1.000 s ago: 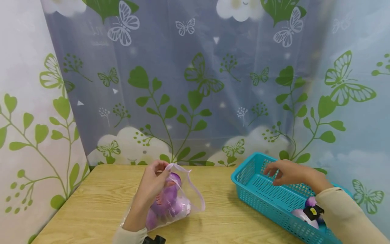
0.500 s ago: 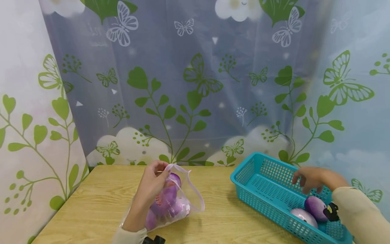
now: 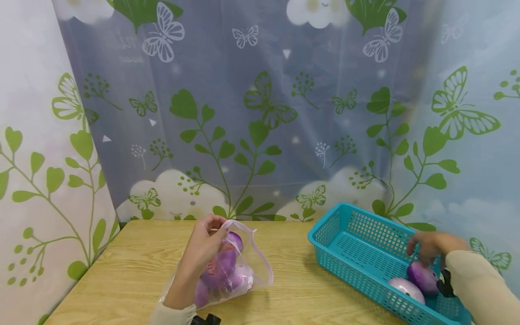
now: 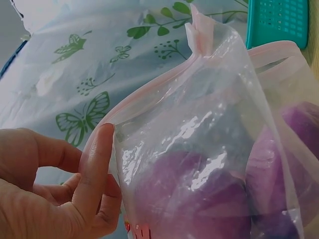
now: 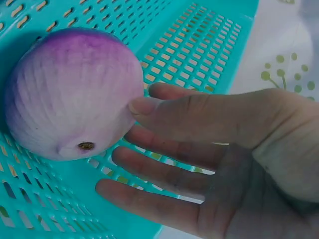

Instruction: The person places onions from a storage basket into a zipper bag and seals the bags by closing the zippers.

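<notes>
My left hand [image 3: 205, 243] pinches the edge of a clear zip bag [image 4: 164, 129] near its open mouth. Several purple onions [image 3: 225, 266] show through the plastic, and the bag rests on the table. On the right, my right hand [image 3: 432, 246] reaches down into a turquoise basket [image 3: 341, 271], over a dark purple onion [image 3: 422, 276]. A paler onion [image 3: 406, 289] lies against it. In the right wrist view, the thumb tip meets the side of a purple-and-white onion [image 5: 75, 94], while the other fingers extend below it, mostly straight.
The wooden table [image 3: 292, 280] spans the front, with bare wood between bag and basket. Behind it hangs a curtain [image 3: 243, 135] printed with leaves and butterflies. The basket's perforated walls stand around the right hand.
My right hand has moved right and down along the basket, from its middle to the onions at its near end. My left hand and the bag have barely moved.
</notes>
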A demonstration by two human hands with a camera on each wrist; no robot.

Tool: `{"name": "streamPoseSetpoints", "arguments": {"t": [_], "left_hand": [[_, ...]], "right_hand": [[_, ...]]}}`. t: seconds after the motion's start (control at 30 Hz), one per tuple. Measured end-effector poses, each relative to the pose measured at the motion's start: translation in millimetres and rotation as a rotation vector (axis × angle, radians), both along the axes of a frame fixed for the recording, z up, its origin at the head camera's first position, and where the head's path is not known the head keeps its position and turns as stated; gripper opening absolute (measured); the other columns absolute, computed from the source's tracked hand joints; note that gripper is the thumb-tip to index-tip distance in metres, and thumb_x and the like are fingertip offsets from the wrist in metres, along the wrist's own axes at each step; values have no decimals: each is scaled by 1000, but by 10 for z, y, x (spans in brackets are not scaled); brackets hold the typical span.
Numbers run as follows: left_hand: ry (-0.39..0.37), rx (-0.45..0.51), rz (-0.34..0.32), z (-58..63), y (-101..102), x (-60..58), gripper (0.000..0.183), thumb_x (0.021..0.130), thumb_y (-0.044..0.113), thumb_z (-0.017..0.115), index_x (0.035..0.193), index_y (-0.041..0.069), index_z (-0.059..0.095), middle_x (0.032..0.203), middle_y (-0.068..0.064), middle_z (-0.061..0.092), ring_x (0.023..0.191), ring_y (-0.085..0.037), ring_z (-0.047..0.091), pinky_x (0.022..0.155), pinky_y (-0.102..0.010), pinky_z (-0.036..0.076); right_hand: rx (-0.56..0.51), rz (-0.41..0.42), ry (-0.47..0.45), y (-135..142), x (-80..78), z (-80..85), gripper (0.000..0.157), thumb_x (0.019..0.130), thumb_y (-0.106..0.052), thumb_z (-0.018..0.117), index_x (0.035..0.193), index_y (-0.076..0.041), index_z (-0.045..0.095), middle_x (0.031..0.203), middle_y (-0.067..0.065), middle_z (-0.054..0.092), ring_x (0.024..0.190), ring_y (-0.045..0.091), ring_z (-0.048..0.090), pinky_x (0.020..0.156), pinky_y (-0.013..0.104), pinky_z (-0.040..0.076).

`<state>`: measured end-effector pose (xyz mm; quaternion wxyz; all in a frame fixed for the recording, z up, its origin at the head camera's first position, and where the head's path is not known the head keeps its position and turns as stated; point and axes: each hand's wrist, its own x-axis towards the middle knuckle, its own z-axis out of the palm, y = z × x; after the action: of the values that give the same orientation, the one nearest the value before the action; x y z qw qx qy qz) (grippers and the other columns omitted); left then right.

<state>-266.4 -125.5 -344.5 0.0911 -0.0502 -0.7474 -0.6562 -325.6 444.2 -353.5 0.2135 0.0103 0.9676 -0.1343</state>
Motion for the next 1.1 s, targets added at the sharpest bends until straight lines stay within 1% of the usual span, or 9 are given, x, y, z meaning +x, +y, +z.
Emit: {"name": "streamPoseSetpoints", "arguments": {"t": [0.13, 0.2, 0.37, 0.5, 0.63, 0.8, 0.9, 1.1], "left_hand": [[-3, -4, -6, 1, 11, 9, 19, 99, -5, 54, 117, -9, 59, 107, -20, 60, 82, -18, 62, 61, -22, 63], [-9, -13, -6, 5, 11, 14, 17, 100, -4, 56, 116, -8, 60, 105, -19, 61, 80, -17, 61, 61, -22, 63], [-35, -37, -16, 7, 17, 17, 15, 100, 0, 61, 114, -6, 62, 104, -18, 61, 75, -18, 61, 60, -22, 62], [-45, -57, -23, 11, 24, 26, 15, 100, 0, 62, 114, -5, 63, 105, -18, 62, 74, -18, 62, 60, -23, 63], [-50, -68, -34, 16, 25, 42, 16, 100, 1, 61, 115, -4, 63, 110, -21, 63, 75, -18, 64, 62, -24, 63], [-42, -55, -53, 8, 29, 39, 15, 101, 0, 60, 115, -5, 62, 112, -23, 62, 71, -18, 66, 62, -25, 65], [-37, -51, -58, 2, 31, 35, 15, 101, -1, 59, 115, -5, 62, 111, -23, 62, 70, -18, 66, 62, -26, 65], [-41, -57, -55, -1, 27, 33, 15, 101, 1, 60, 115, -5, 62, 111, -22, 62, 68, -17, 67, 62, -26, 65]], "right_hand": [[24, -26, -34, 26, -14, -2, 42, 81, 4, 72, 121, -8, 66, 109, 20, 63, 95, 31, 64, 71, 45, 61], [45, -32, -57, 16, -24, 12, 43, 82, 2, 74, 122, -11, 67, 109, 18, 65, 95, 29, 66, 73, 45, 61], [69, -16, -89, -7, -17, 14, 41, 83, -4, 77, 122, -15, 69, 104, 12, 67, 93, 25, 66, 76, 46, 61], [70, -9, -98, -20, -11, -4, 41, 83, -7, 79, 121, -18, 70, 106, 12, 65, 94, 27, 64, 78, 47, 60], [61, -8, -103, -28, -8, -17, 38, 83, -10, 80, 118, -20, 71, 105, 13, 62, 92, 27, 61, 75, 42, 58], [53, -8, -117, -23, -17, -28, 32, 86, -13, 80, 116, -21, 71, 108, 12, 60, 89, 25, 60, 71, 37, 54], [49, -12, -121, -13, -23, -32, 31, 87, -12, 78, 116, -22, 71, 109, 12, 60, 89, 25, 62, 72, 38, 54], [32, 13, -122, -22, -7, 16, 38, 84, -2, 77, 116, -21, 72, 113, 13, 62, 92, 24, 65, 75, 42, 59]]}}
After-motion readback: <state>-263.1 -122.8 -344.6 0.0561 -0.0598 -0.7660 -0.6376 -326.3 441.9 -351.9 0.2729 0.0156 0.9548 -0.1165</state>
